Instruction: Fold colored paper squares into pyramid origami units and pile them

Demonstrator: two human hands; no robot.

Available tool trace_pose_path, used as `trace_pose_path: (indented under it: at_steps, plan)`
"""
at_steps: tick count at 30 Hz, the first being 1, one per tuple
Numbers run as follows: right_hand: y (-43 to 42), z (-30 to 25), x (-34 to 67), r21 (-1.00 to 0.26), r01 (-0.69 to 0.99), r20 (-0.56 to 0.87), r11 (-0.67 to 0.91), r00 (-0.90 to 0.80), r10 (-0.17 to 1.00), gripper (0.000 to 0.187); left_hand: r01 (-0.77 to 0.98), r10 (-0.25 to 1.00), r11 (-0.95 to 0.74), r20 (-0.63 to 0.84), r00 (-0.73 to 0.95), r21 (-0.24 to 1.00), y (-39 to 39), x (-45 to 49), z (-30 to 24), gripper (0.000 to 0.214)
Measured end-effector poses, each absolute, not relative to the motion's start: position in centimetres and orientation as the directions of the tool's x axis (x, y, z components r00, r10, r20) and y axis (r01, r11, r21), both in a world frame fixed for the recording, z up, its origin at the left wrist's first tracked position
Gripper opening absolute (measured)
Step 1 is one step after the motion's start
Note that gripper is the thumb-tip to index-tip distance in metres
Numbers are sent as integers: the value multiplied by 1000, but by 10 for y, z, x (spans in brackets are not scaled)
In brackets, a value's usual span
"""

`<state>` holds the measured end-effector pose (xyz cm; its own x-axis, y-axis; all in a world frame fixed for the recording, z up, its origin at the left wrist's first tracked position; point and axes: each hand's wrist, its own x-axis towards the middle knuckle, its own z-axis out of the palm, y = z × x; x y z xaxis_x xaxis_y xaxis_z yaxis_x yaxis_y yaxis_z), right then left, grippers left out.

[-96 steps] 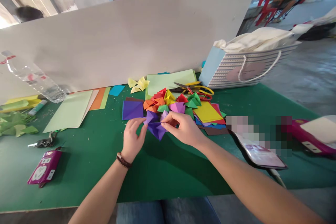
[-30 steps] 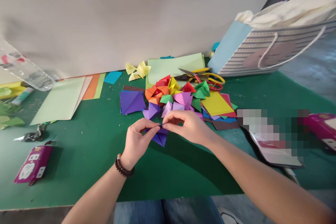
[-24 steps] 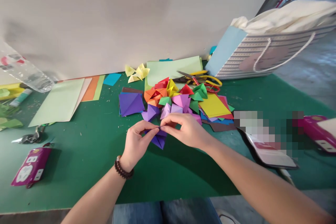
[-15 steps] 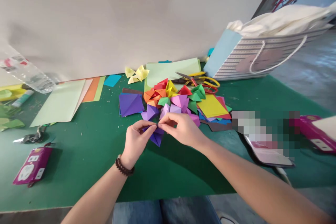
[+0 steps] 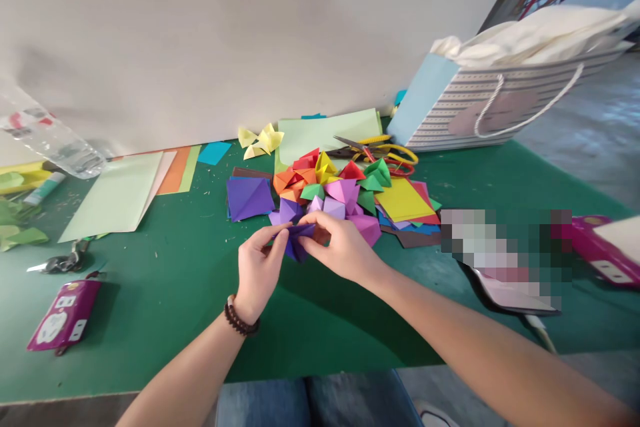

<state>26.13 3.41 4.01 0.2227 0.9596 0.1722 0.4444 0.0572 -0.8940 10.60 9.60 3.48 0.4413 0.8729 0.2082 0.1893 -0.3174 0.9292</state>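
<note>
Between my two hands is a folded dark purple paper (image 5: pixel 299 240), held above the green table. My left hand (image 5: pixel 261 263) pinches its left edge between thumb and fingers; a dark beaded bracelet circles that wrist. My right hand (image 5: pixel 340 245) grips the right edge in the same way, its fingers partly covering the paper. Just beyond them lies a pile of folded paper pieces (image 5: pixel 344 193) in pink, lilac, orange, red, yellow and green. Left of the pile sits a stack of square sheets with a purple one (image 5: pixel 250 198) on top. Yellow-topped square sheets (image 5: pixel 403 200) lie to its right.
Scissors (image 5: pixel 400 157) rest on pale green sheets behind the pile. A striped paper bag (image 5: pixel 490 107) stands back right, a phone (image 5: pixel 520 290) nearer me. At left are pale sheets (image 5: pixel 117 193), a clear bottle (image 5: pixel 65 143), a small knife (image 5: pixel 60 261) and a magenta pouch (image 5: pixel 65 315).
The purple paper has turned in my fingers: its point hung down earlier, and now a flatter upper edge shows between my hands. My hands have spread slightly apart.
</note>
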Motion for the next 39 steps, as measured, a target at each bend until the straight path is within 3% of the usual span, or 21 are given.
trace_pose_path:
  at_steps: [8,13,16,21,27,34,39]
  plan:
    - [36,35,258,-860,502,239,93,235,942,12,172,848,-355,240,473,919,90,110,32,30]
    - [35,37,258,-772,620,257,138,105,961,24,178,860,-241,125,494,954,97,110,30,25]
    - [34,39,258,-795,595,225,117,111,968,28,211,873,-205,81,481,956,100,108,32,20]
    - [32,43,261,-820,558,248,129,142,958,8,243,888,-257,129,441,935,99,106,34,16]
    - [34,42,263,-640,739,366,210,53,929,19,256,865,-289,137,482,922,93,108,31,20]
    - [34,43,263,-603,745,345,285,-79,935,19,248,827,-291,112,551,924,92,108,39,15]
    - [34,40,263,-563,773,316,293,-127,940,17,289,781,-424,186,596,858,96,107,42,14]
